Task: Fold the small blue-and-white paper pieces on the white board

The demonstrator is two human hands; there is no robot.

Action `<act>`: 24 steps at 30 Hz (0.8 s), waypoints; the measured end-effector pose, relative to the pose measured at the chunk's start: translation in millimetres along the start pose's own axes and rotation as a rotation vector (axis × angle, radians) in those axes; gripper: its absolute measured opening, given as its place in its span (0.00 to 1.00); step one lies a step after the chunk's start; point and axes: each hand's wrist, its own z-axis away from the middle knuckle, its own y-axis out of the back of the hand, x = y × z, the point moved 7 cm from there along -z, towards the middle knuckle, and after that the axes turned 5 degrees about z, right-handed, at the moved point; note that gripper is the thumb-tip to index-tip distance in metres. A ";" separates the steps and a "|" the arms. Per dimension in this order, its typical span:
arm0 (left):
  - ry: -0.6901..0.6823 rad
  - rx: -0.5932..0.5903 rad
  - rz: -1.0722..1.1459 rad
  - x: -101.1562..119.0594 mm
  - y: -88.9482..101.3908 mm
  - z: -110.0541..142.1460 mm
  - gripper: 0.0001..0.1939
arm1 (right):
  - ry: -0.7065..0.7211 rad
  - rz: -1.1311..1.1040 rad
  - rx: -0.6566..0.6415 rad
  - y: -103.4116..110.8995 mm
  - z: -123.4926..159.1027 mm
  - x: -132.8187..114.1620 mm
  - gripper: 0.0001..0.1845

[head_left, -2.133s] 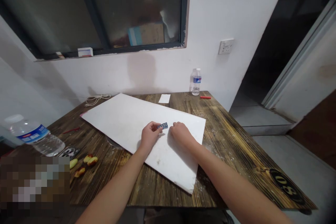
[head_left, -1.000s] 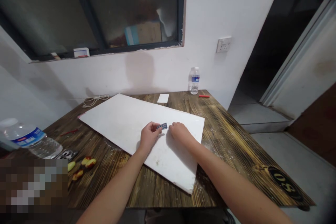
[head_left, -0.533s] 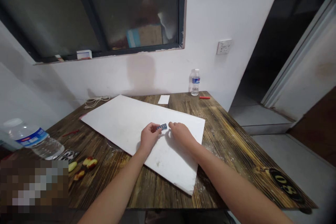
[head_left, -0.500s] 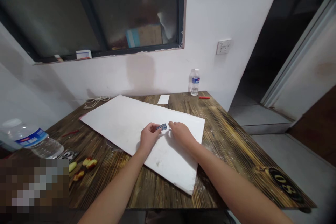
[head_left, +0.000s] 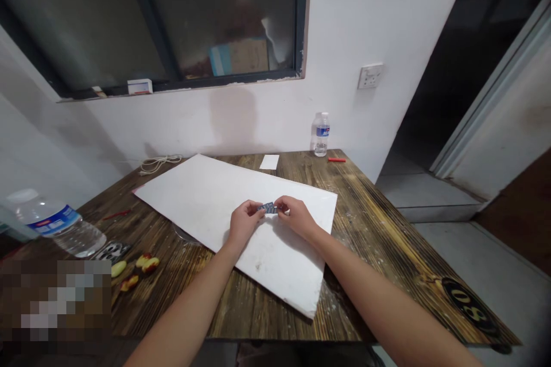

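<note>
My left hand (head_left: 244,222) pinches a small dark blue rectangular piece (head_left: 269,207) with pale markings; its exact kind is too small to tell. At the piece's right end, my right hand (head_left: 295,215) has thumb and forefinger closed together. A tiny metallic-looking bit shows between those fingertips and the blue piece, but I cannot tell whether it is a separate part. Both hands are held over a white board (head_left: 189,195) lying at an angle on the wooden table (head_left: 365,235).
A large water bottle (head_left: 55,221) and several jujube-like fruits (head_left: 146,264) are at left. Along the back lie a white cable (head_left: 159,164), a white paper (head_left: 269,162), a small water bottle (head_left: 322,135) and a red pen-like stick (head_left: 336,160). A blurred patch covers the lower left.
My right hand has moved slightly left, closing the gap to the right end of the blue piece. My left hand keeps its pinch on the piece.
</note>
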 end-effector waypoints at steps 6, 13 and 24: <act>-0.047 -0.088 -0.054 6.3 -6.9 5.1 0.11 | -0.063 -0.120 0.033 2.5 0.9 7.3 0.06; -0.135 -0.190 -0.118 14.9 -15.4 10.8 0.07 | -0.063 -0.125 0.058 6.3 1.8 2.1 0.11; -0.204 -0.237 -0.344 11.0 -15.4 6.5 0.08 | 0.022 0.225 -0.068 -2.7 2.7 12.3 0.11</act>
